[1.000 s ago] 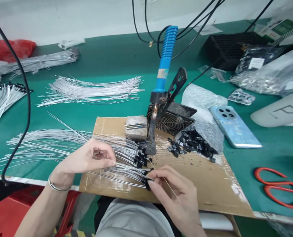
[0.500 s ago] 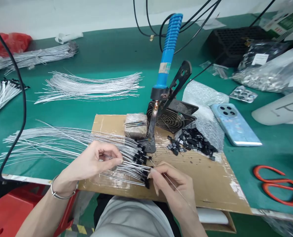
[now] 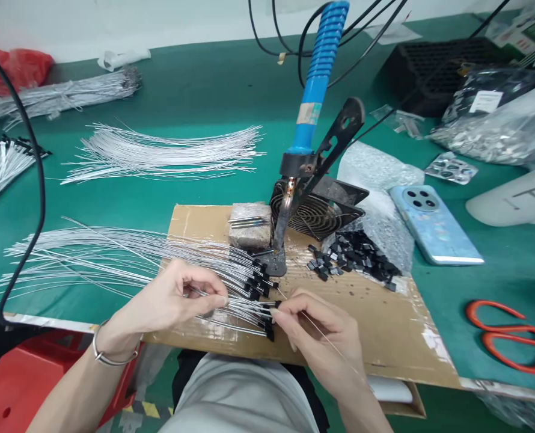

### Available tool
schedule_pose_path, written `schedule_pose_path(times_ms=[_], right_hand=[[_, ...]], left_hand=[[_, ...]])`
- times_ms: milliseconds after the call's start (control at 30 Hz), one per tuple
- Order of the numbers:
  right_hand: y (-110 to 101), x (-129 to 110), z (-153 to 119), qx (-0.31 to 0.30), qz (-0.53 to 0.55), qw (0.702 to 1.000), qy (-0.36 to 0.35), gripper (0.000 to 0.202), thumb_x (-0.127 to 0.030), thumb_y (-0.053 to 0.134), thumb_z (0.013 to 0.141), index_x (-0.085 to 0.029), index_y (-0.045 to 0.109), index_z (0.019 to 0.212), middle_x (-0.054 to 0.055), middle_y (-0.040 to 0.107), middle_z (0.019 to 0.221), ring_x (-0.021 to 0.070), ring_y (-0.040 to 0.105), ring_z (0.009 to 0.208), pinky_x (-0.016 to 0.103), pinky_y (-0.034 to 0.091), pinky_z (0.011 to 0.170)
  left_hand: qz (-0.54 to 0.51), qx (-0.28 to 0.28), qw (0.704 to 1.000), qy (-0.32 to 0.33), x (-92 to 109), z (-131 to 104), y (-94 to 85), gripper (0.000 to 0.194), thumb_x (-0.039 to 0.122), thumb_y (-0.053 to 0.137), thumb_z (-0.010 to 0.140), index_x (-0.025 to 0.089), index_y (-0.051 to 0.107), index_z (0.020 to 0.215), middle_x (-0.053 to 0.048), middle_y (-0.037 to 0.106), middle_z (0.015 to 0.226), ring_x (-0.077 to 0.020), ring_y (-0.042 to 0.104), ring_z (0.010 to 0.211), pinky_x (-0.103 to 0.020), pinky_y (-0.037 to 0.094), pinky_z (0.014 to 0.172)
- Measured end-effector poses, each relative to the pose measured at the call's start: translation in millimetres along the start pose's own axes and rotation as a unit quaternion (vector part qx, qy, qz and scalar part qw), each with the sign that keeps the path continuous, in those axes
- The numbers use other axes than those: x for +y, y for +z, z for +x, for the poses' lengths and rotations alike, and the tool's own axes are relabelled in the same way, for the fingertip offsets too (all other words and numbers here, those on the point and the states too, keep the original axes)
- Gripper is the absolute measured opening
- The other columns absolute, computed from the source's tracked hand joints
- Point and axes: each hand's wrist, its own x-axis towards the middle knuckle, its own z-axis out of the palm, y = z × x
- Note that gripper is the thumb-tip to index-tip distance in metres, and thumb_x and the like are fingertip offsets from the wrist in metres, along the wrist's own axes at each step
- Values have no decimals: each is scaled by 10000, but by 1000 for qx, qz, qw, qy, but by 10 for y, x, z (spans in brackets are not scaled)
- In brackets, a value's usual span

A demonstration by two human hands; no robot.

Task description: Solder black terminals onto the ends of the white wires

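Observation:
My left hand (image 3: pixel 189 296) pinches a thin white wire between thumb and forefinger, above a fan of white wires (image 3: pixel 127 237) with black ends on the cardboard. To its right, my right hand (image 3: pixel 319 331) is closed at the black ends (image 3: pixel 257 279), its fingertips on a small black piece and wire end. A fine solder-like strand runs through my right hand. Behind both hands stands a blue-handled soldering iron (image 3: pixel 315 78), tip down in a black holder, beside a wrapped block (image 3: pixel 250 225) with metal sticks on it.
Loose black pieces (image 3: pixel 362 258) lie on the cardboard (image 3: pixel 385 337) at right. Behind them are a fan (image 3: pixel 315 210) and bubble wrap. Further right are a blue phone (image 3: pixel 436 225), red scissors (image 3: pixel 511 337) and a white cup (image 3: pixel 515 195). Another wire bundle (image 3: pixel 163 153) lies behind at left.
The view has shifted slightly. My right hand has moved slightly right relative to my left hand; both keep their pinched grip.

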Motion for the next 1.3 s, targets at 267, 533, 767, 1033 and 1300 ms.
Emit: schedule_pose_path(times_ms=[267, 533, 767, 1033, 1300], right_hand=[[-41, 17, -62, -8, -78, 991, -109, 171, -47, 650, 887, -212, 627, 848, -23, 537, 716, 114, 482, 630, 248, 370, 552], [18, 101, -96, 69, -50, 994, -70, 152, -109, 631, 916, -201, 658, 798, -20, 528, 663, 115, 480, 587, 250, 350, 518], [-185, 115, -22, 211, 239, 945, 75, 448, -479, 450, 999, -182, 759, 869, 31, 536, 691, 151, 510, 586, 272, 447, 479], [-50, 154, -61, 194, 182, 959, 99, 419, -397, 518, 1008, -191, 799, 775, 9, 525, 607, 115, 513, 538, 243, 413, 481], [138, 29, 21, 88, 191, 969, 127, 130, -297, 704, 915, -298, 820, 973, -16, 599, 706, 77, 559, 542, 206, 447, 493]], left_hand=[[152, 65, 984, 68, 118, -83, 456, 284, 346, 589, 968, 267, 638, 1237, -37, 736, 944, -187, 631, 765, -310, 471, 729], [6, 90, 995, 49, 95, 109, 766, 177, 262, 563, 960, 211, 626, 803, 26, 528, 638, -133, 416, 581, -272, 305, 521], [-143, 123, 982, -22, 50, 221, 671, 213, 347, 635, 899, 170, 651, 780, 18, 526, 636, -113, 388, 545, -264, 274, 494], [-153, 137, 978, -32, 41, 242, 677, 208, 350, 681, 877, 163, 701, 789, -2, 579, 644, -112, 429, 556, -249, 303, 501], [-126, 141, 981, -43, 54, 224, 710, 237, 372, 644, 906, 167, 702, 801, -3, 567, 637, -115, 387, 554, -250, 282, 502]])
